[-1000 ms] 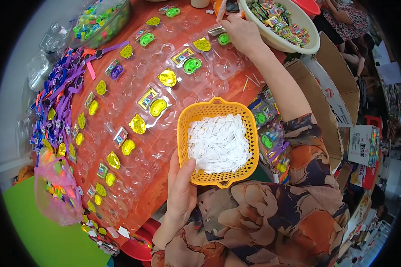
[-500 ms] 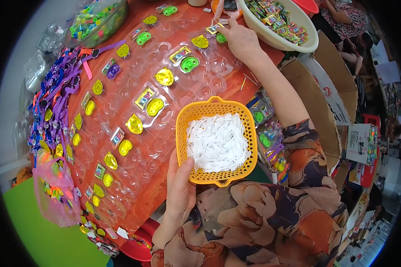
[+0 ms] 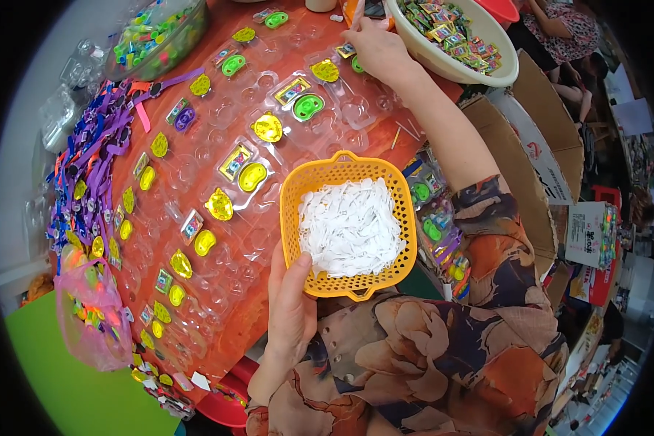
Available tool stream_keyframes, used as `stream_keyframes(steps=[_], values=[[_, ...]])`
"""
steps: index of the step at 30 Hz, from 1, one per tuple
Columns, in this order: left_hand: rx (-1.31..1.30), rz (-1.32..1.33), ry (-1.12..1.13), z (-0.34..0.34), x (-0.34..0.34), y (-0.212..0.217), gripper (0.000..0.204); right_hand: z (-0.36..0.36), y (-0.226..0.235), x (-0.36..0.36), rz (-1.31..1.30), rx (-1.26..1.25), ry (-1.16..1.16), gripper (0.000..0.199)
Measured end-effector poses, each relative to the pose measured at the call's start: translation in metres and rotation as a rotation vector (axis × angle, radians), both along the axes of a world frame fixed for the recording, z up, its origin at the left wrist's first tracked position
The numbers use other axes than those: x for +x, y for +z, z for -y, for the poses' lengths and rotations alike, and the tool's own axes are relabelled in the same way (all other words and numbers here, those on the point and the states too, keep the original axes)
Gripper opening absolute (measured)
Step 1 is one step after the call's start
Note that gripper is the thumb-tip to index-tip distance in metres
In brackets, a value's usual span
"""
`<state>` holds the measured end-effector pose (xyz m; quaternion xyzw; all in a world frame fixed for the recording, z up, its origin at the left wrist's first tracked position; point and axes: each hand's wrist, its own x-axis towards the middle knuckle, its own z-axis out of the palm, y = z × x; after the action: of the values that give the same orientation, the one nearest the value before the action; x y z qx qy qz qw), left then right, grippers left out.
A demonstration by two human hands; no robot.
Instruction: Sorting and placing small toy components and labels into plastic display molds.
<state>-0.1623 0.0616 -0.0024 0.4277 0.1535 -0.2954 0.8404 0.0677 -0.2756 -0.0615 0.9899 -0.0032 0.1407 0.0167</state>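
My left hand (image 3: pixel 292 305) grips the near left corner of an orange plastic basket (image 3: pixel 292 211) filled with small white plastic pieces (image 3: pixel 352 227). My right hand (image 3: pixel 376 45) reaches to the far side of the orange table (image 3: pixel 269 94), fingers resting on a clear blister tray (image 3: pixel 320 109) beside a small card (image 3: pixel 346 51) and a yellow toy piece (image 3: pixel 325 70). Whether the fingers pinch anything is hidden. Clear trays with yellow and green toy pieces (image 3: pixel 251 176) cover the table.
A cream bowl (image 3: pixel 472 69) of small colourful packets stands at the far right. A clear tub (image 3: pixel 149 40) of toys sits far left, purple ribbons (image 3: pixel 80 167) and a pink bag (image 3: pixel 91 312) along the left edge. Cardboard boxes (image 3: pixel 538 152) stand to the right.
My right hand has slid slightly left and nearer over the far trays. The left hand and the basket have stayed put.
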Motion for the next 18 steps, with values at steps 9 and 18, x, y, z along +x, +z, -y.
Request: stream_keyframes(steps=[9, 18], values=[[-0.003, -0.032, 0.027, -0.003, 0.001, -0.001, 0.056, -0.007, 0.014, -0.005, -0.173, 0.268, 0.026, 0.029], [-0.01, -0.033, 0.044, -0.004, 0.005, -0.002, 0.056, 0.002, 0.012, -0.01, 0.003, 0.332, 0.06, 0.031]])
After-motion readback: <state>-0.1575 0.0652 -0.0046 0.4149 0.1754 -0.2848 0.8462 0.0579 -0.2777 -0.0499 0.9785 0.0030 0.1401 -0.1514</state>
